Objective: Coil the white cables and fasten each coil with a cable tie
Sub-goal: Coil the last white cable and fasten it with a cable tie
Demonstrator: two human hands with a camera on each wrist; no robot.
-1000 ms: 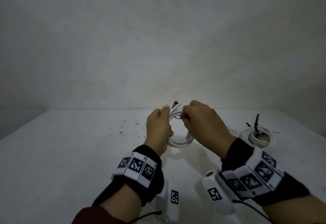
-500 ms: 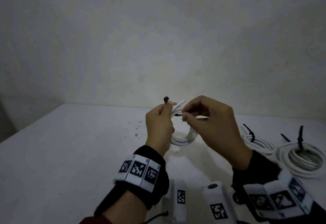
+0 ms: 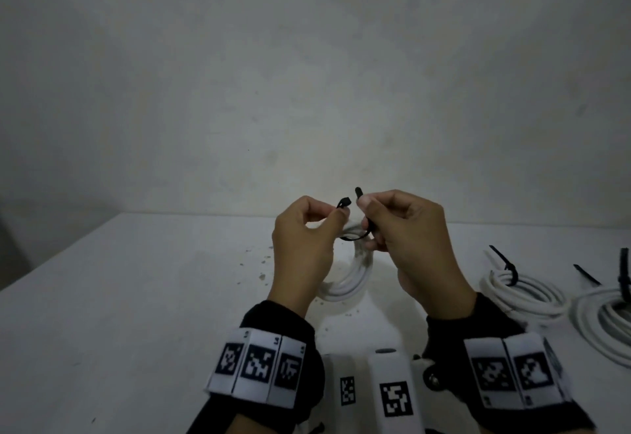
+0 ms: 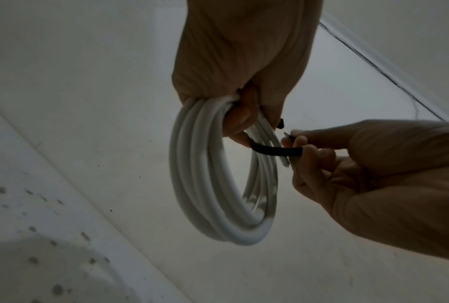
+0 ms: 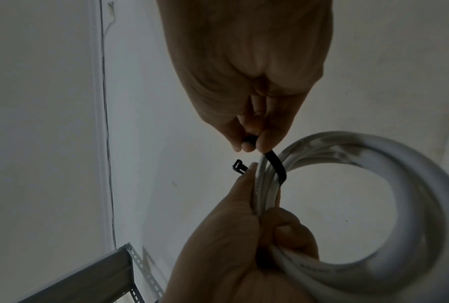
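Observation:
My left hand (image 3: 307, 232) grips the top of a white cable coil (image 3: 345, 283) held above the white table (image 3: 136, 297), and its thumb and forefinger also pinch the head end of a black cable tie (image 3: 344, 203). The tie's strap (image 4: 275, 151) passes under the bundled strands. My right hand (image 3: 396, 225) pinches the tie's tail end (image 3: 359, 192) just right of the head. In the left wrist view the coil (image 4: 218, 184) hangs below my left fist. In the right wrist view the strap (image 5: 277, 164) crosses the coil (image 5: 373, 205) and the head (image 5: 238, 166) sticks out free.
Two tied white coils lie on the table at the right, one (image 3: 526, 293) near my right wrist and one (image 3: 607, 324) at the frame edge. A loose black tie (image 3: 585, 275) lies between them. Dark specks (image 3: 259, 263) dot the table's middle. A plain wall stands behind.
The view has swung so the tied coils sit further into frame at the right. My hands have drawn slightly apart, with the tie's tail now upright in my right fingers and its loop under the coil.

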